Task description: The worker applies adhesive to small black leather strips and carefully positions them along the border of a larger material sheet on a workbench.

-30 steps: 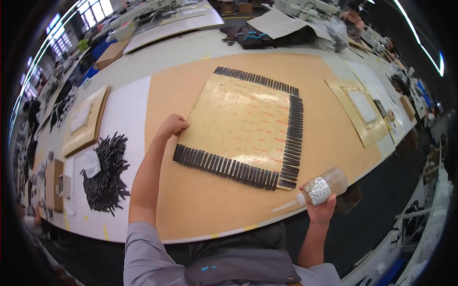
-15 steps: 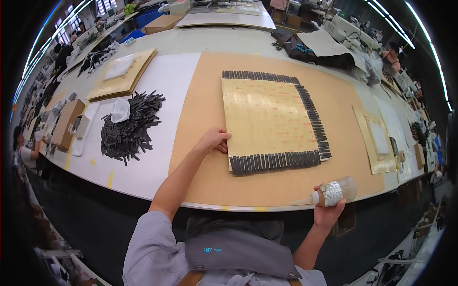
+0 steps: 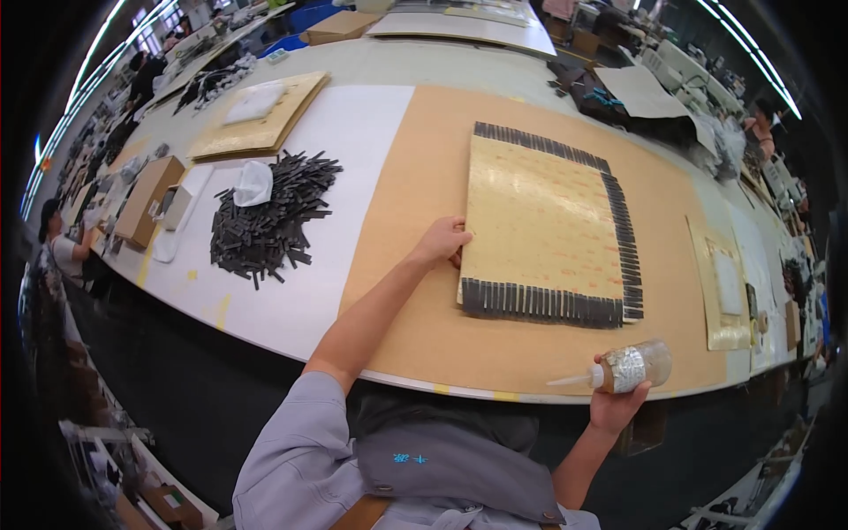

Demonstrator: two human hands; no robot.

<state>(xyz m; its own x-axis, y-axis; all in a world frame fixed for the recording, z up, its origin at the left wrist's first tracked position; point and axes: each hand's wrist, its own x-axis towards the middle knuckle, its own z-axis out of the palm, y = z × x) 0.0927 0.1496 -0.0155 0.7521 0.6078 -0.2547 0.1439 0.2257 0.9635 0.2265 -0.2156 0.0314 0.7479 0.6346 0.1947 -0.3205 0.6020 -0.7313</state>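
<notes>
A flat yellowish board (image 3: 539, 221) lies on brown paper. Dark short strips (image 3: 543, 303) line its near, right and far edges. At the board's left edge, my left hand (image 3: 444, 241) pinches it, thumb on top and the other fingers partly hidden. My right hand (image 3: 618, 406) is wrapped round a clear squeeze bottle (image 3: 652, 364) with a silvery label and brownish contents. The bottle is tipped on its side over the table's near edge, its pale nozzle pointing left, apart from the board. Left of the brown paper is a heap of loose black strips (image 3: 265, 221).
A crumpled white piece (image 3: 253, 184) sits on the heap. Stacked yellowish boards (image 3: 291, 115) lie beyond it, a cardboard box (image 3: 148, 201) to the left. Another yellowish board (image 3: 727, 338) is at the right. Dark material (image 3: 587, 93) lies at the far right; people sit farther off.
The view has turned, so the table and board appear shifted right and slightly tilted. Both hands keep their hold on the board and the squeeze bottle.
</notes>
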